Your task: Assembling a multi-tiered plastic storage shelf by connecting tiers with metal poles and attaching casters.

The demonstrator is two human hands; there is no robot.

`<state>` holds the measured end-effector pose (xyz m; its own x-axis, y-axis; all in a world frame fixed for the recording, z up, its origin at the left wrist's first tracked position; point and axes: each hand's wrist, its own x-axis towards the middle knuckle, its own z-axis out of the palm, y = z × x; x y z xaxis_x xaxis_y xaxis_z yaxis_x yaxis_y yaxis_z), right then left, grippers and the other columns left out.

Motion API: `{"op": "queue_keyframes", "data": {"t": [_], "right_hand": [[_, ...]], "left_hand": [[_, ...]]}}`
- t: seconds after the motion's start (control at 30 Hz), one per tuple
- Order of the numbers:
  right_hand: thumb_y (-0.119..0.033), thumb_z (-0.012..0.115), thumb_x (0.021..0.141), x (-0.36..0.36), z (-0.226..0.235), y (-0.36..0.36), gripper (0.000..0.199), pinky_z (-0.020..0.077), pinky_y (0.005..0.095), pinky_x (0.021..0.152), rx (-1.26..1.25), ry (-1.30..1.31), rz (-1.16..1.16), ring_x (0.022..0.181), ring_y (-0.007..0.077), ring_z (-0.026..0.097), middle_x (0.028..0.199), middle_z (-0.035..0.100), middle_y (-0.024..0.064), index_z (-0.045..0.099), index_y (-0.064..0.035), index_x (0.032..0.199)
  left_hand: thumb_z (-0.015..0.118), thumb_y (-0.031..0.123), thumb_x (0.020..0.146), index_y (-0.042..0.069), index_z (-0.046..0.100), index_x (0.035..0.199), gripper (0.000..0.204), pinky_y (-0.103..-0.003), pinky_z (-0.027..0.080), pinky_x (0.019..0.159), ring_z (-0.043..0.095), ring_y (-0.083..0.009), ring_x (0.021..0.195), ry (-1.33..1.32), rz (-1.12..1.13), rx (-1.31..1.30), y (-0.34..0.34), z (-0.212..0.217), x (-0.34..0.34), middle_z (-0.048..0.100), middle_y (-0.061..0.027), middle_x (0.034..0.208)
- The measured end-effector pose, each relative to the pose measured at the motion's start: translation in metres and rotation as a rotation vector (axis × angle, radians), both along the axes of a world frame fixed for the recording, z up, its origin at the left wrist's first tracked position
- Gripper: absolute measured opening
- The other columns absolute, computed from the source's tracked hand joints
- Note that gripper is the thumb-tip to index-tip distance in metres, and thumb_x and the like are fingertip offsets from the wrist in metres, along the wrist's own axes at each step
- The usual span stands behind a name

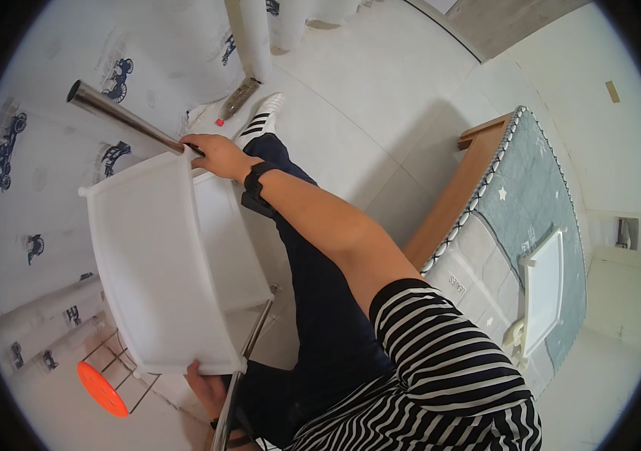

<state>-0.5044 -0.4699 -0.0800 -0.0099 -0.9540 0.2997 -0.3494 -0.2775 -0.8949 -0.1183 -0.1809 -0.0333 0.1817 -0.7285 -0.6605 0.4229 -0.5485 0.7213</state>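
A white plastic shelf panel (151, 263) with corner sockets stands tilted in front of me. A second white panel (226, 244) lies behind it. My right hand (219, 155) is closed around the end of a shiny metal tube (121, 113) at the panel's upper right corner. That tube sticks out to the upper left. At the panel's lower edge my left hand (205, 387) grips the rim near the corner, with part of its fingers hidden. Another metal tube (254, 334) runs from the second panel's corner down past my left hand.
A bed (478, 218) with grey bedding is on the right; another white panel (544, 293) lies on it. A red-capped bottle (239, 99) lies by my shoe (266, 116). An orange-topped stool (102, 389) stands lower left. A patterned curtain (42, 150) hangs at left.
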Motion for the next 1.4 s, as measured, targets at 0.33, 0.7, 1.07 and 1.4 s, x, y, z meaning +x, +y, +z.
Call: {"op": "queue_keyframes", "data": {"t": [0.33,0.7,1.07,1.4], "right_hand": [[-0.032,0.068,0.073,0.001,0.003,-0.002,0.039,0.0483,0.0414,0.073,0.004,0.111,-0.075,0.083,0.0347,0.062,0.089,0.066,0.0144,0.061,-0.0068,0.102],[-0.016,0.060,0.076,0.010,0.009,0.000,0.034,0.0481,0.0431,0.071,0.059,0.198,-0.075,0.079,0.0365,0.061,0.083,0.065,0.0185,0.055,-0.0026,0.107],[-0.021,0.062,0.071,0.006,0.012,-0.004,0.028,0.0482,0.0409,0.071,0.100,0.180,-0.076,0.076,0.0345,0.062,0.079,0.065,0.0161,0.064,-0.0054,0.095],[-0.024,0.060,0.079,0.019,0.006,-0.002,0.034,0.0480,0.0420,0.075,0.171,0.224,-0.115,0.086,0.0365,0.060,0.092,0.064,0.0183,0.058,-0.0051,0.107]], "left_hand": [[0.054,0.007,0.079,0.000,0.040,0.125,0.049,-0.041,0.039,0.100,0.049,-0.0261,0.112,0.087,0.063,-0.002,-0.002,-0.001,0.000,0.050,-0.0132,0.119],[0.052,0.005,0.079,0.002,0.037,0.127,0.050,-0.041,0.040,0.099,0.047,-0.0269,0.113,0.017,0.105,-0.009,-0.002,0.004,-0.012,0.046,-0.0138,0.123],[0.048,0.004,0.082,0.004,0.030,0.133,0.054,-0.043,0.037,0.101,0.043,-0.0287,0.118,-0.060,0.103,-0.030,-0.008,0.015,-0.023,0.042,-0.0148,0.127],[0.047,-0.001,0.080,0.006,0.030,0.133,0.057,-0.042,0.038,0.100,0.044,-0.0268,0.116,-0.024,0.101,-0.098,-0.008,0.010,-0.018,0.042,-0.0121,0.126]]}}
